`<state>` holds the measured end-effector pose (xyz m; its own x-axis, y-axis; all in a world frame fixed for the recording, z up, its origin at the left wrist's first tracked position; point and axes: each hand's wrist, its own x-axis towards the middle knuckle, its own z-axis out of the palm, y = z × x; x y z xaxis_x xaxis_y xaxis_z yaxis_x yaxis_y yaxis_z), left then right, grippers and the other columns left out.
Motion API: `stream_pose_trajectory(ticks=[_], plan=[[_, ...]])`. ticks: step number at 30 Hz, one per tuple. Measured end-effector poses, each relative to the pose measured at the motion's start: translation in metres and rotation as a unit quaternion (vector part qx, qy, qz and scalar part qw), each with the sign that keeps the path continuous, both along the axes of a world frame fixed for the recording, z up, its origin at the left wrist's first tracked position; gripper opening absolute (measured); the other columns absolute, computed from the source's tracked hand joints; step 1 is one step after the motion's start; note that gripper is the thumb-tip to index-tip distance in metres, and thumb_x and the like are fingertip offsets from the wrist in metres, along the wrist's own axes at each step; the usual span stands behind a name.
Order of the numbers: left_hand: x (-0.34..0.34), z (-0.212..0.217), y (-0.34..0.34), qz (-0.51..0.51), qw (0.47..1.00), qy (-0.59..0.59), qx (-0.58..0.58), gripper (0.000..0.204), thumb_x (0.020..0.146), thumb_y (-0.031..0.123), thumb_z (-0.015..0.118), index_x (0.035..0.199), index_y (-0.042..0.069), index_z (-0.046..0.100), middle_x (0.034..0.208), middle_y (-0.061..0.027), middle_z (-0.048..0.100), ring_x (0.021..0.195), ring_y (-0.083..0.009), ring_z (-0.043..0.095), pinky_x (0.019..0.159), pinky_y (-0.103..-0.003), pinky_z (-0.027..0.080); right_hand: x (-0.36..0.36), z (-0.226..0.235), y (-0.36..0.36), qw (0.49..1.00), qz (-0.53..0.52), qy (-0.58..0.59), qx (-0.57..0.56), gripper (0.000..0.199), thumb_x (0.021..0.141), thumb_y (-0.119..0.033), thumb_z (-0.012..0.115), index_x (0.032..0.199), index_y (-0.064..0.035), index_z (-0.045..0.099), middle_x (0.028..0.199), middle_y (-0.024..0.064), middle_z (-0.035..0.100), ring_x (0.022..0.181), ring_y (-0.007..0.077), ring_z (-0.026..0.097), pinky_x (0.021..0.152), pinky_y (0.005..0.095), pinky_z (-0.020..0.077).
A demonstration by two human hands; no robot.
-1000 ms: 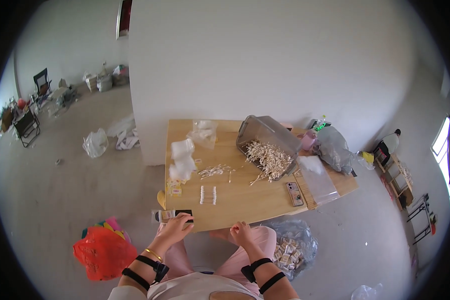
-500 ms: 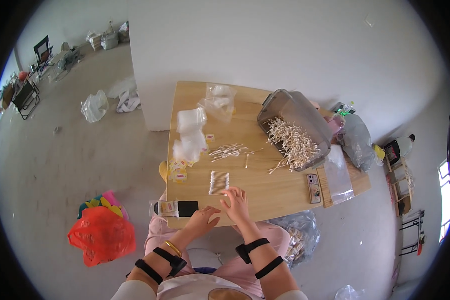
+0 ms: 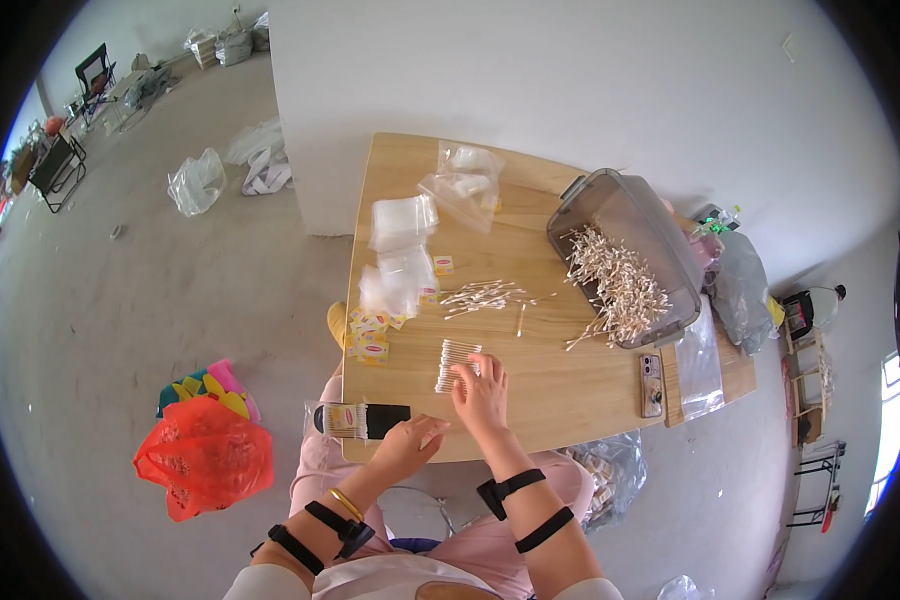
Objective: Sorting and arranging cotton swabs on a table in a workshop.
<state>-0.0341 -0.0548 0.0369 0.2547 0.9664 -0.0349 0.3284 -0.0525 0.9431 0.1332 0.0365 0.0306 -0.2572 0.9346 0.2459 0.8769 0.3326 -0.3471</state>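
Note:
On the wooden table [image 3: 570, 400], my right hand [image 3: 484, 393] rests with fingers spread on a small aligned bunch of cotton swabs [image 3: 454, 359]. My left hand [image 3: 410, 442] lies at the table's near edge, fingertips touching a clear packet with a black end [image 3: 358, 420] that holds swabs. A loose pile of swabs [image 3: 486, 295] lies further back. A grey plastic bin [image 3: 625, 255] heaped with swabs stands at the right.
Empty clear bags [image 3: 402, 222] and small yellow cards [image 3: 370, 333] lie at the table's left. A phone [image 3: 652, 384] and a clear bag [image 3: 700, 366] lie at the right edge. A red bag [image 3: 205, 455] sits on the floor at left, filled bags under the table.
Both hands have come forward onto the table. The right hand has reached the aligned bunch of swabs; the left stays by the packet at the near edge. The view has tilted down.

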Motion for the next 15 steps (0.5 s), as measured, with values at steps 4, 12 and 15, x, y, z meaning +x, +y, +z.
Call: stream_pose_trajectory(ticks=[4,12,15], plan=[[0.001,0.016,0.008,0.033,0.984,0.114,0.132,0.033,0.087,0.011,0.063,0.119,0.006,0.061,0.118,-0.0133,0.062,0.110,-0.0330,0.060,0.096,-0.045,0.045,0.001,0.004,0.004,1.000,-0.004,0.004,-0.003,0.024,0.080,-0.009,0.066,0.104,-0.0145,0.068,0.126,0.0106,0.053,0.126,0.0332,0.045,0.104,0.0477,0.0382],[0.016,0.000,0.026,0.043,0.947,0.259,0.186,0.060,0.087,0.024,0.066,0.139,0.003,0.045,0.145,-0.0148,0.042,0.137,-0.0357,0.036,0.114,-0.053,0.026,0.001,0.009,0.009,1.000,-0.008,0.012,-0.002,0.023,0.079,-0.006,0.068,0.101,-0.0138,0.068,0.124,0.0100,0.054,0.125,0.0330,0.046,0.103,0.0480,0.0385],[0.021,-0.007,0.033,0.037,0.919,0.336,0.201,0.067,0.091,0.034,0.063,0.145,0.002,0.040,0.152,-0.0149,0.035,0.146,-0.0357,0.026,0.119,-0.054,0.018,0.001,0.009,0.008,1.000,-0.007,0.003,-0.007,0.022,0.079,-0.007,0.068,0.100,-0.0137,0.068,0.124,0.0095,0.054,0.125,0.0326,0.046,0.104,0.0481,0.0384]])
